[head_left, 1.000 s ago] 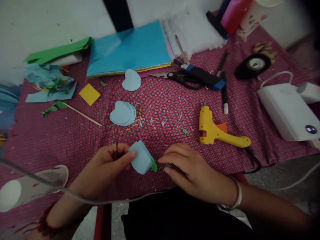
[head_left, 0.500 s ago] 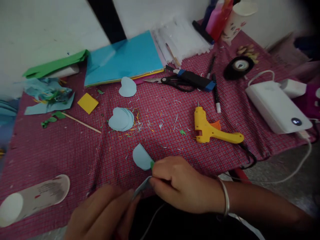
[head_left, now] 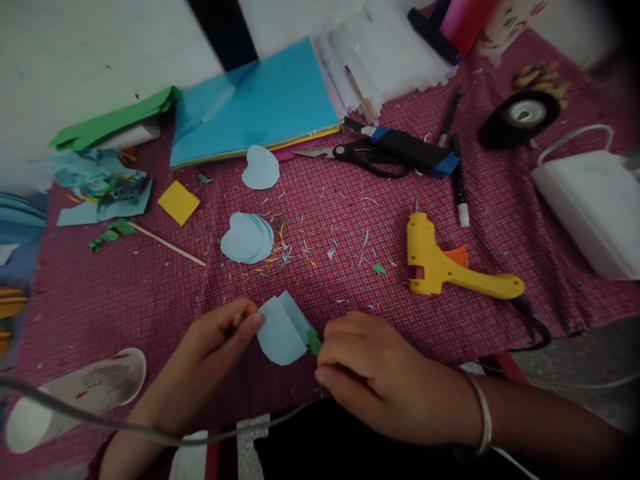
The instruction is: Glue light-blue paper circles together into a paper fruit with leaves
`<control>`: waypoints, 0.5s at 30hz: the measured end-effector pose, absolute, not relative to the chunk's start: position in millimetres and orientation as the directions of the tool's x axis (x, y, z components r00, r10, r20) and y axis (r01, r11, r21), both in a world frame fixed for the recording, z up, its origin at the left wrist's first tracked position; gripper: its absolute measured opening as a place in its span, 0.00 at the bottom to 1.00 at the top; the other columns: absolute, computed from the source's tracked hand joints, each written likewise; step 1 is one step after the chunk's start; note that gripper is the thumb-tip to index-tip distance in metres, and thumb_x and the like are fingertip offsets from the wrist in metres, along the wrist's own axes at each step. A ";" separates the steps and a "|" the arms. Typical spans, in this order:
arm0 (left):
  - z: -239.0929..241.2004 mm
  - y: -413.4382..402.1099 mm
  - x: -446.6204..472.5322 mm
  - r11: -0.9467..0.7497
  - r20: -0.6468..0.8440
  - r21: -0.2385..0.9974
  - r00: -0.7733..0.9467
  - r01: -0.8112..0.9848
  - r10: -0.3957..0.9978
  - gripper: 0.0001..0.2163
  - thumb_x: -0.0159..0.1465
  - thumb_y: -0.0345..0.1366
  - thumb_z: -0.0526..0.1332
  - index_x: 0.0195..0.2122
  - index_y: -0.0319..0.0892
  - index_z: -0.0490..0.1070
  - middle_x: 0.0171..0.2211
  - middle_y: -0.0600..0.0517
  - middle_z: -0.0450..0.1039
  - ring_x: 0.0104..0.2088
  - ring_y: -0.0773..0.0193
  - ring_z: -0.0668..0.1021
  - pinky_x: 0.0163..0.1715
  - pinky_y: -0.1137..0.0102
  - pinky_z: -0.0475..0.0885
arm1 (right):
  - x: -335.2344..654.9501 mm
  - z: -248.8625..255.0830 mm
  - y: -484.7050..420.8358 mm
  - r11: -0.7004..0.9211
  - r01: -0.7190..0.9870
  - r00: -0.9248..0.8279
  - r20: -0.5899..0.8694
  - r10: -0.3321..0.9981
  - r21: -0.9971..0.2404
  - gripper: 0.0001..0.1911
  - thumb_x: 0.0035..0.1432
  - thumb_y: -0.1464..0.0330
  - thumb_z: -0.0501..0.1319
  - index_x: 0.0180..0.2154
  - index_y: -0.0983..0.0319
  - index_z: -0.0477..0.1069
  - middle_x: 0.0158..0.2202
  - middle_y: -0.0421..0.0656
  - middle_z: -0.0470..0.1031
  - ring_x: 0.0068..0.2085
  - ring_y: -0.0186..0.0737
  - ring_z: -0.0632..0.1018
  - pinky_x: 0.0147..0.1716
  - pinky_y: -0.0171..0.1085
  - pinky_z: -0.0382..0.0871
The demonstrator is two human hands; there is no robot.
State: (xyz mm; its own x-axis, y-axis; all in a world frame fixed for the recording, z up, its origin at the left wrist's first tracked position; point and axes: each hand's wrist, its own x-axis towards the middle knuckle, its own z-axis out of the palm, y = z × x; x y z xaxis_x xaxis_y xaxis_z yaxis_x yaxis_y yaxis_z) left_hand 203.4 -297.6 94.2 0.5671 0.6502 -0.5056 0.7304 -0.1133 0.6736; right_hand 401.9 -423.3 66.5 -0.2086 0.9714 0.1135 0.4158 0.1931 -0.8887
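- The right hand (head_left: 380, 380) covers whatever its curled fingers press on; its grip cannot be judged.
- A thin dark thing shows between the left hand (head_left: 215, 343) fingers, too small to name.
- The green bit (head_left: 314, 341) on the pale blue paper piece (head_left: 283, 330) is partly hidden by the right hand.
- The white box (head_left: 590, 207) at the right and the cup (head_left: 515, 23) at the far edge are cut off.
- The paper cup (head_left: 75, 397) lying near left is blurred.

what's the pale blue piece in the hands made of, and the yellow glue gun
Pale blue piece: thin matte paper, it seems; it bends in a soft curl between the left hand and right hand. Glue gun: smooth moulded plastic, probably, with a slight sheen.
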 end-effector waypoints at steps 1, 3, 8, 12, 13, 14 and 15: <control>92.2 -295.1 204.6 -0.055 -0.537 0.680 0.548 0.731 0.642 0.16 0.66 0.49 0.53 0.27 0.43 0.64 0.25 0.55 0.66 0.27 0.67 0.68 0.27 0.72 0.67 | 405.0 65.5 -424.1 0.186 0.413 -0.185 0.118 0.976 -0.892 0.10 0.65 0.71 0.54 0.30 0.63 0.67 0.28 0.39 0.68 0.31 0.33 0.68 0.33 0.35 0.59; 88.4 -291.9 206.7 0.048 -0.598 0.679 0.515 0.732 0.615 0.16 0.64 0.50 0.55 0.27 0.42 0.64 0.26 0.55 0.67 0.28 0.67 0.69 0.28 0.72 0.67 | 410.1 63.1 -425.9 0.157 0.399 -0.142 0.108 0.984 -0.903 0.09 0.65 0.71 0.54 0.31 0.63 0.67 0.28 0.39 0.68 0.32 0.33 0.68 0.34 0.35 0.60; 84.7 -290.1 212.0 0.208 -0.717 0.625 0.449 0.752 0.533 0.17 0.63 0.51 0.56 0.28 0.41 0.68 0.26 0.53 0.69 0.28 0.66 0.70 0.28 0.70 0.69 | 412.7 58.0 -427.2 0.093 0.392 -0.132 0.044 0.990 -0.915 0.09 0.65 0.71 0.54 0.31 0.64 0.68 0.29 0.39 0.69 0.32 0.33 0.68 0.34 0.36 0.59; 83.8 -288.6 213.4 0.230 -0.742 0.612 0.449 0.757 0.499 0.18 0.62 0.53 0.56 0.28 0.41 0.67 0.26 0.54 0.67 0.28 0.66 0.68 0.29 0.71 0.68 | 410.5 56.4 -426.0 0.072 0.408 -0.145 0.013 0.989 -0.910 0.09 0.65 0.71 0.54 0.31 0.64 0.68 0.29 0.39 0.68 0.33 0.33 0.68 0.35 0.36 0.59; 83.3 -288.1 213.1 0.226 -0.745 0.610 0.452 0.760 0.491 0.19 0.62 0.53 0.56 0.28 0.41 0.67 0.26 0.55 0.66 0.27 0.67 0.67 0.28 0.71 0.67 | 410.2 56.0 -425.9 0.066 0.413 -0.144 0.006 0.990 -0.908 0.09 0.65 0.71 0.54 0.31 0.64 0.68 0.29 0.39 0.69 0.33 0.33 0.68 0.35 0.36 0.59; 82.7 -287.7 212.8 0.222 -0.746 0.607 0.452 0.763 0.489 0.19 0.62 0.54 0.56 0.27 0.41 0.66 0.25 0.55 0.65 0.27 0.67 0.66 0.28 0.71 0.66 | 409.8 55.7 -426.0 0.061 0.417 -0.146 0.000 0.989 -0.907 0.09 0.65 0.71 0.54 0.31 0.63 0.68 0.29 0.39 0.69 0.34 0.33 0.68 0.35 0.36 0.59; 82.1 -287.5 212.5 0.217 -0.747 0.605 0.451 0.766 0.489 0.19 0.62 0.54 0.56 0.27 0.41 0.66 0.25 0.55 0.64 0.27 0.68 0.65 0.27 0.72 0.65 | 409.6 55.3 -426.0 0.059 0.420 -0.149 -0.004 0.989 -0.906 0.10 0.66 0.71 0.54 0.31 0.63 0.68 0.30 0.39 0.69 0.34 0.33 0.68 0.36 0.37 0.58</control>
State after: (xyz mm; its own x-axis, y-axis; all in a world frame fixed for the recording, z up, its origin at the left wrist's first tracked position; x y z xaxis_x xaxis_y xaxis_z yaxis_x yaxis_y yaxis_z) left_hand 212.5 -287.5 82.1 0.4506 0.4892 -0.7467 0.7662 0.2173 0.6047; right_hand 409.6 -426.0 55.3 -0.1487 0.9889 -0.0043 0.4202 0.0593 -0.9055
